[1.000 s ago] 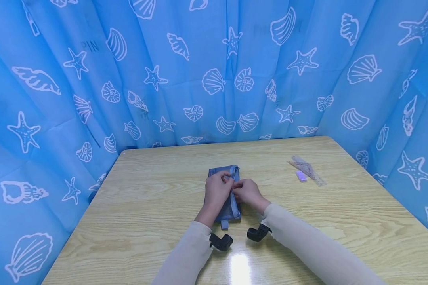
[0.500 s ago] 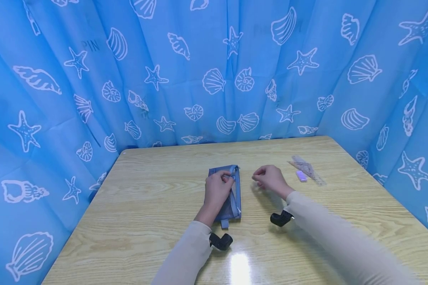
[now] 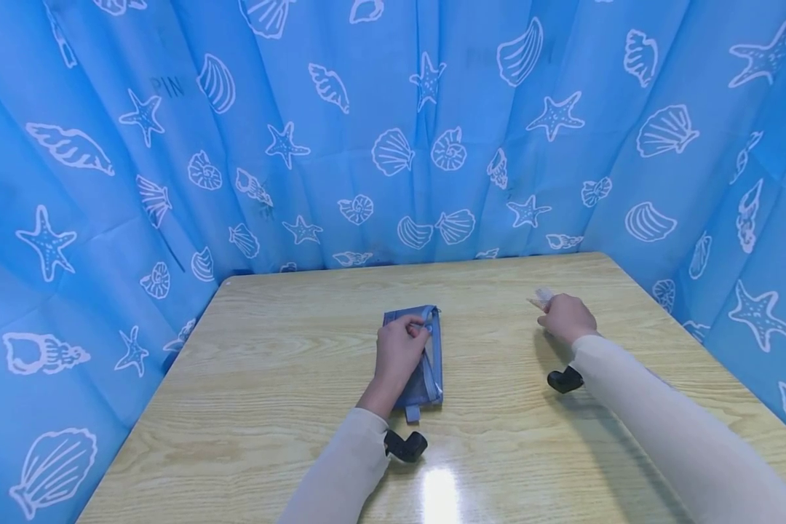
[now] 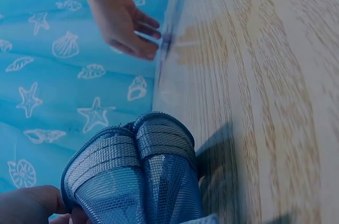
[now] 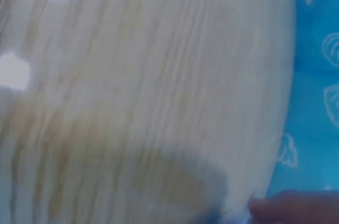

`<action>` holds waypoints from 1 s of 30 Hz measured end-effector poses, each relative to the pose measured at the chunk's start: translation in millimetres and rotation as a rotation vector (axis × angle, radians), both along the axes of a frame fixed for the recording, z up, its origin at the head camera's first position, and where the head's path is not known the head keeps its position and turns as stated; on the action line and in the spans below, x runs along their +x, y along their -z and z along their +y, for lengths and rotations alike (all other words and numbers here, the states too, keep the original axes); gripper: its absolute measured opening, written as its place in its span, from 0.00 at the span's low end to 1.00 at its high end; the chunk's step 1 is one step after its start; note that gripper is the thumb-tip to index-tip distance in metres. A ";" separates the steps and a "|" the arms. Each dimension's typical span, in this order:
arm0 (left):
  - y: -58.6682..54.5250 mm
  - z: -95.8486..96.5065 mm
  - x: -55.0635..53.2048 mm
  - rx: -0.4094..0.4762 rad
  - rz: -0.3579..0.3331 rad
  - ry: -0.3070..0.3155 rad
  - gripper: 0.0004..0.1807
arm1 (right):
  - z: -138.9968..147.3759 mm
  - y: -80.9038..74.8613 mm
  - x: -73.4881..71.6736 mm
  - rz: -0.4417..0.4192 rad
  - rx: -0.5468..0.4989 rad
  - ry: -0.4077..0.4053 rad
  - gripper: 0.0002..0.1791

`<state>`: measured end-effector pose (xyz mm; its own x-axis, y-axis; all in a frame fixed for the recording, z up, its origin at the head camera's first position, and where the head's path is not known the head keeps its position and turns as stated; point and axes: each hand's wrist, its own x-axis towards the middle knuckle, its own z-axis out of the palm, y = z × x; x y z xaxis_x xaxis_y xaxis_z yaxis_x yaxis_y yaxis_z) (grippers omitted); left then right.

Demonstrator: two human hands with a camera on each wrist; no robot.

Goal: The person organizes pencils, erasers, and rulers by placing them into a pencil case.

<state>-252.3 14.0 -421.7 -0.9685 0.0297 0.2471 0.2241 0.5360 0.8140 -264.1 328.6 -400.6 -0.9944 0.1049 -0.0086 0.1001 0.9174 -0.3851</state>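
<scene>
A blue-grey mesh zip pouch (image 3: 434, 378) lies on the table, a short fabric tab at its near end. My left hand (image 3: 396, 349) rests over it and pinches its upper edge; in the left wrist view the left thumb (image 4: 37, 203) presses the rim of the raised mesh (image 4: 111, 181). Off to the right, my right hand (image 3: 568, 319) hovers over a clear ruler (image 3: 544, 293) and a set square (image 3: 535, 303), whose tips poke out beyond it. The left wrist view shows the right fingers loosely bent and parted. The small purple block seen earlier is hidden.
The wooden table (image 3: 288, 364) has its far edge against a blue curtain (image 3: 367, 145) with white shells and starfish. A black wrist camera mount (image 3: 406, 445) sits below the left wrist, another (image 3: 565, 380) below the right. Light glares off the near tabletop (image 3: 440, 495).
My right hand has left the pouch and travelled right to the ruler and set square, covering the purple block. My left hand has kept its pinch on the pouch.
</scene>
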 end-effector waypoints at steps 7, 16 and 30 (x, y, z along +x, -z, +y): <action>0.5 -0.3 0.7 -0.001 0.004 -0.002 0.12 | 6.6 3.7 1.7 0.004 -0.012 0.014 0.12; 1.1 -1.5 2.0 0.014 0.005 0.002 0.13 | 5.7 6.3 4.8 -0.022 -0.021 0.026 0.15; 0.4 -0.3 2.2 0.012 0.009 0.005 0.13 | 11.5 14.3 -0.6 -0.033 -0.196 0.088 0.21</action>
